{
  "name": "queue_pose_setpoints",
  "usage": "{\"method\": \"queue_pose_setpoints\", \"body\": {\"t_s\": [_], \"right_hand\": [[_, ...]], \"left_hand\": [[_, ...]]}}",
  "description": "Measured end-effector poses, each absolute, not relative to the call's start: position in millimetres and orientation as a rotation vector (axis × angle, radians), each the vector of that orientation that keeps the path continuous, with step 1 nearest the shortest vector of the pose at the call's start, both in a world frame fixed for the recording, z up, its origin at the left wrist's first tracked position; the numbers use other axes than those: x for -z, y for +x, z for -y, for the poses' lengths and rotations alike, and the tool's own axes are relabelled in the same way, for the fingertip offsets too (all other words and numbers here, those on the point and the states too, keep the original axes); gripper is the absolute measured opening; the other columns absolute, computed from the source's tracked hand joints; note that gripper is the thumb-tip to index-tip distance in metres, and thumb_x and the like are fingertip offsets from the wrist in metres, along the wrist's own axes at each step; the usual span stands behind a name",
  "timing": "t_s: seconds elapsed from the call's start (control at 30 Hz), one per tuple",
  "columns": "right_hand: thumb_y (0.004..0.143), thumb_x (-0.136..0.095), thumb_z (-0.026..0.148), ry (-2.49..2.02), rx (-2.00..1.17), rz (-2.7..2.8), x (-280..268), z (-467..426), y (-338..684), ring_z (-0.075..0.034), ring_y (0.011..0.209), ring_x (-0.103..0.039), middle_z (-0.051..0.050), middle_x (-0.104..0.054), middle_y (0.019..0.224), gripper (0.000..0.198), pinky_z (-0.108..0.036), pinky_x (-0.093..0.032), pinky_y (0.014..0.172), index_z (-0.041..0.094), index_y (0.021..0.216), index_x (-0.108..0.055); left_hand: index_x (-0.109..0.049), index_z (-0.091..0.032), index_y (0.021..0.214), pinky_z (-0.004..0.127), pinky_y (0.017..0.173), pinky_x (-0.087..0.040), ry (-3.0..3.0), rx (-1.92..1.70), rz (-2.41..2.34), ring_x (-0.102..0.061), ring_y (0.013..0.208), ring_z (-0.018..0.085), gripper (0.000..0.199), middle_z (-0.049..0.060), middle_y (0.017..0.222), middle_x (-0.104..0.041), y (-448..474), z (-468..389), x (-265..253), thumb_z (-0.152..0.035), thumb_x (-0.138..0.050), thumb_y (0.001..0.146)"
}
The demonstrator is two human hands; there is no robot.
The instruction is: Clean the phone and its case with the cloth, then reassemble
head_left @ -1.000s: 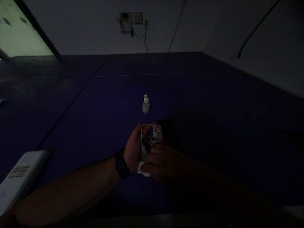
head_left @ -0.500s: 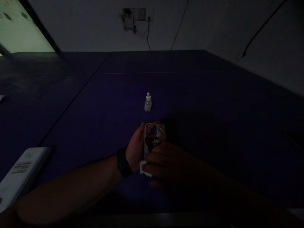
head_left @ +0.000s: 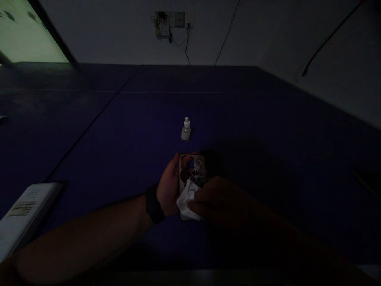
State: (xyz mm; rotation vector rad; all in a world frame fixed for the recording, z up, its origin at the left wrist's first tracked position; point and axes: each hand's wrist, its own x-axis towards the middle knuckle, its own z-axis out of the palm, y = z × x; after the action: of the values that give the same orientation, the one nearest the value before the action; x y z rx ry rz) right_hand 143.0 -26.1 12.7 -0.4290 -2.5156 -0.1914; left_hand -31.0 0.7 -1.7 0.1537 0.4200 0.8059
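Note:
My left hand (head_left: 169, 184), with a dark band on its wrist, is wrapped around the left side of a phone case (head_left: 201, 163). The case has a large camera cutout at its top and a printed picture on its back. My right hand (head_left: 216, 200) pinches a crumpled white tissue (head_left: 188, 200), which lies against the lower part of the case. Deep shadow hides much of the right hand and the case's lower right. Just beyond the case, a small dropper bottle (head_left: 185, 132) with a white cap stands upright.
A white box (head_left: 28, 210) with dark printing lies at the left on the dark blue table (head_left: 143, 119). Against the far wall are sockets (head_left: 174, 20) with hanging cables. A dark flat object (head_left: 369, 180), hard to make out, is at the right edge.
My right hand has shifted slightly to the right, and more of the white tissue shows over the case. The left hand still holds the case in nearly the same place.

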Motion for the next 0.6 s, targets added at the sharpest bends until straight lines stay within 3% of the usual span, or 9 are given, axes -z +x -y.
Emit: {"method": "queue_pose_setpoints", "body": {"t_s": [0.1, 0.23, 0.37, 0.47, 0.6], "right_hand": [[0.105, -0.047, 0.016, -0.33, 0.076, 2.553, -10, 26, 139, -0.016, 0.087, -0.064, -0.003, -0.075, 0.095, 0.023, -0.031, -0.051, 0.079, 0.014, 0.099, -0.069], [0.107, -0.048, 0.028, -0.268, 0.006, 2.585, -7, 28, 136, -0.018, 0.114, -0.065, -0.008, -0.075, 0.117, 0.028, -0.031, -0.054, 0.095, 0.01, 0.113, -0.069], [0.107, -0.046, 0.018, -0.253, 0.007, 2.624, -6, 27, 136, -0.016, 0.126, -0.062, -0.007, -0.073, 0.128, 0.026, -0.03, -0.053, 0.105, 0.013, 0.12, -0.068], [0.106, -0.045, 0.016, -0.315, 0.076, 2.587, -4, 18, 142, -0.018, 0.131, -0.06, -0.009, -0.073, 0.128, 0.027, -0.034, -0.053, 0.109, 0.011, 0.12, -0.067], [0.103, -0.047, 0.015, -0.55, 0.173, 2.51, -3, 6, 152, -0.025, 0.137, -0.056, -0.018, -0.069, 0.133, 0.027, -0.043, -0.052, 0.113, 0.006, 0.121, -0.066]], "left_hand": [[-0.068, -0.023, 0.113, 0.034, 0.078, -0.053, 0.149, -0.784, -0.438, -0.073, 0.078, 0.022, 0.049, 0.007, 0.087, -0.073, -33, -2, 3, -0.06, -0.039, 0.1], [-0.066, -0.025, 0.12, 0.034, 0.075, -0.053, 0.165, -0.739, -0.413, -0.073, 0.078, 0.023, 0.05, 0.008, 0.093, -0.074, -39, -4, 7, -0.063, -0.042, 0.098], [-0.069, -0.023, 0.115, 0.029, 0.065, -0.051, 0.117, -0.678, -0.357, -0.073, 0.078, 0.023, 0.052, 0.008, 0.089, -0.073, -44, -5, 9, -0.064, -0.042, 0.097], [-0.07, -0.021, 0.108, 0.023, 0.05, -0.043, 0.03, -0.664, -0.306, -0.065, 0.061, 0.016, 0.047, 0.005, 0.078, -0.069, -41, -4, 7, -0.061, -0.048, 0.097], [-0.068, -0.017, 0.096, 0.023, 0.059, -0.047, -0.101, -0.753, -0.277, -0.059, 0.055, 0.011, 0.043, 0.0, 0.068, -0.062, -33, -3, 5, -0.056, -0.051, 0.097]]}}
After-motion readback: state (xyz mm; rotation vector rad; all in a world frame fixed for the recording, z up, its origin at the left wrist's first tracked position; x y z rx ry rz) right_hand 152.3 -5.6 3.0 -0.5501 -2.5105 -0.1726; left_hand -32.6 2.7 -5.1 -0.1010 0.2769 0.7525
